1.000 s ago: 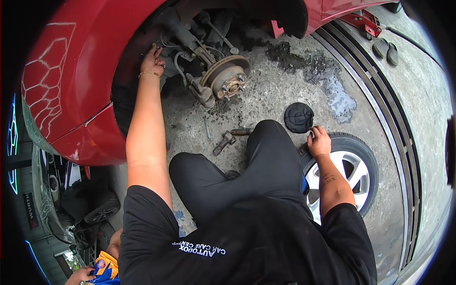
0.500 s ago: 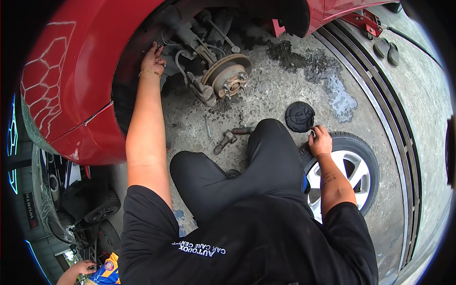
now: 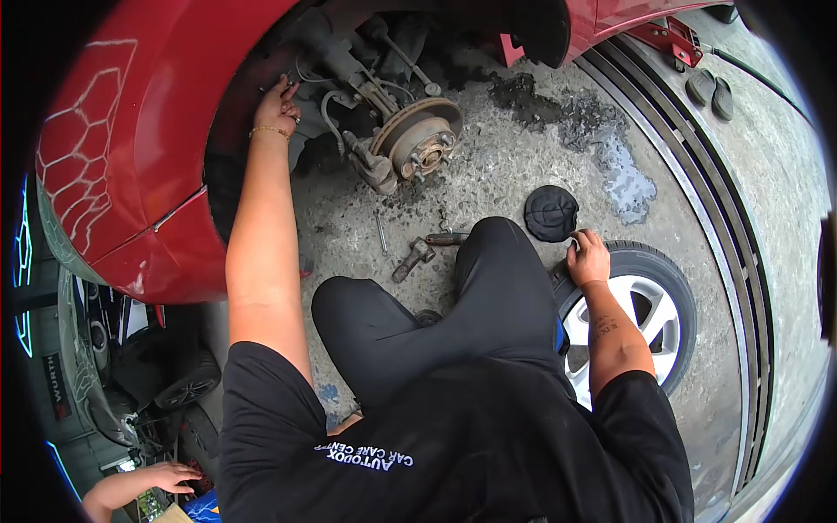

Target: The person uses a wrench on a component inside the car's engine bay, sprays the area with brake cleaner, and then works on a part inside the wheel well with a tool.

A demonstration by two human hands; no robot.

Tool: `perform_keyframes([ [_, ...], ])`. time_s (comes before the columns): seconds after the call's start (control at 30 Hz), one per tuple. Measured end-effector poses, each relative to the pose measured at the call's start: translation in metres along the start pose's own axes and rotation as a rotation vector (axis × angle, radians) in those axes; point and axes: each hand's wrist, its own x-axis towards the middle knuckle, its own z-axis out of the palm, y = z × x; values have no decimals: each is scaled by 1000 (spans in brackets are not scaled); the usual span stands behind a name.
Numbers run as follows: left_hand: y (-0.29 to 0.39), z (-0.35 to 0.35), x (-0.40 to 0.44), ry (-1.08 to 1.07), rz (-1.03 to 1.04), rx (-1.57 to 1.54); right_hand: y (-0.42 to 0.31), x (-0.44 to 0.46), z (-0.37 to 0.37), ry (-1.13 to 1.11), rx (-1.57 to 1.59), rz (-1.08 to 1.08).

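Observation:
My left hand [image 3: 276,106] is raised inside the wheel well of the red car [image 3: 166,113], its fingers pinched at the dark liner; what they hold is too small to name. Right of it are the strut [image 3: 336,57] and the bare brake disc with hub [image 3: 418,144], with the caliper [image 3: 370,167] hanging beside the disc. My right hand [image 3: 588,257] rests on the tyre [image 3: 641,254] of the removed wheel, fingers curled together; whether something is between them is hidden. A round black cap [image 3: 551,213] lies on the floor just above that hand.
On the floor lie a wrench [image 3: 382,234] and a hammer [image 3: 413,260] near my knees. A metal rail [image 3: 697,166] crosses at the right, with a red jack [image 3: 670,42] and dark shoes [image 3: 711,92] beyond. Another person's hand [image 3: 173,476] shows at lower left.
My left hand and forearm have shifted slightly left inside the wheel well. My right hand stays at the tyre. The other person's arm at lower left has moved up and stretched out.

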Motion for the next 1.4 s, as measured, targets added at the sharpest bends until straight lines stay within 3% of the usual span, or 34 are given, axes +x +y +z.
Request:
perform_keyframes([
  [0.17,12,7,0,37,-74,58,-1,0,-2,10,4,-4],
  [0.33,6,4,14,44,-7,120,-2,0,-4,24,18,-6],
  [1.4,13,6,4,27,-46,197,1,0,0,52,21,-27],
])
